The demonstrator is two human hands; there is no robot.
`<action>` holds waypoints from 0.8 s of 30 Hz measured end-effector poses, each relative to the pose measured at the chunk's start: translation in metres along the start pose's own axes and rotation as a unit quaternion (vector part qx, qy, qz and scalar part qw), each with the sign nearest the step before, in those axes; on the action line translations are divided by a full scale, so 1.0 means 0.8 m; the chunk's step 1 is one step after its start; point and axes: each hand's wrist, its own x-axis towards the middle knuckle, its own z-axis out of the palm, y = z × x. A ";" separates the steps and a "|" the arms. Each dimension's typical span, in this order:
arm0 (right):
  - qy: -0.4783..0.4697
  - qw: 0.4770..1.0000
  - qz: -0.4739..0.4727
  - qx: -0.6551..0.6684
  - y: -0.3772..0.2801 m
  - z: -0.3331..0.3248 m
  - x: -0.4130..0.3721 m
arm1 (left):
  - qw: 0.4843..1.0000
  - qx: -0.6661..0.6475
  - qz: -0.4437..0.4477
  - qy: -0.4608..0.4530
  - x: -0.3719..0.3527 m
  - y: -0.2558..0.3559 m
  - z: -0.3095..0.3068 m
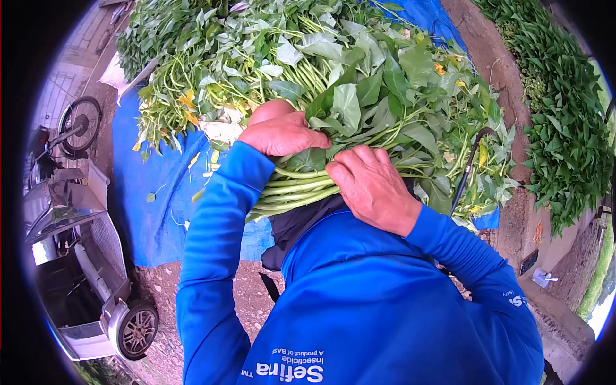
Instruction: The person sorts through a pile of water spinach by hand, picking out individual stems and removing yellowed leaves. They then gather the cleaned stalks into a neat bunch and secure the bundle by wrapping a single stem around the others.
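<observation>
A bundle of long green stems (pixel 295 190) with broad leaves lies across my lap. My left hand (pixel 282 135) is on its upper side, fingers curled around leaves and stems near a rounded knee. My right hand (pixel 374 186) presses on the bundle at the right, its fingers bent over the stems. Just beyond both hands, a large heap of leafy greens (pixel 256 58) covers a blue tarp (pixel 154 212). Some leaves in the heap are yellow.
At the left are a vehicle (pixel 96 269) and a spoked wheel (pixel 80 127). A curved dark handle (pixel 471 160) stands right of my right hand. More greens (pixel 558 128) line the far right beyond a concrete edge (pixel 507 96).
</observation>
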 end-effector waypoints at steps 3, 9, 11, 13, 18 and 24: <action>-0.016 1.000 -0.002 -0.023 0.001 0.000 0.000 | 0.999 -0.037 0.021 0.001 -0.008 0.011 0.002; -0.033 0.999 -0.018 -0.004 -0.007 -0.015 -0.007 | 0.984 -0.170 0.062 -0.011 -0.008 -0.008 0.013; -0.068 0.997 -0.018 -0.014 -0.001 -0.006 -0.010 | 0.957 -0.231 0.175 0.001 0.019 -0.042 0.043; -0.100 0.995 -0.011 -0.010 -0.010 -0.021 -0.008 | 0.971 -0.131 0.197 0.030 0.014 -0.039 0.046; -0.182 0.980 -0.021 0.078 -0.012 -0.042 -0.018 | 0.933 0.240 0.181 0.196 -0.027 -0.002 0.095; -0.235 0.765 0.011 0.600 0.001 -0.156 0.073 | 0.866 0.383 0.168 0.275 -0.037 -0.002 0.140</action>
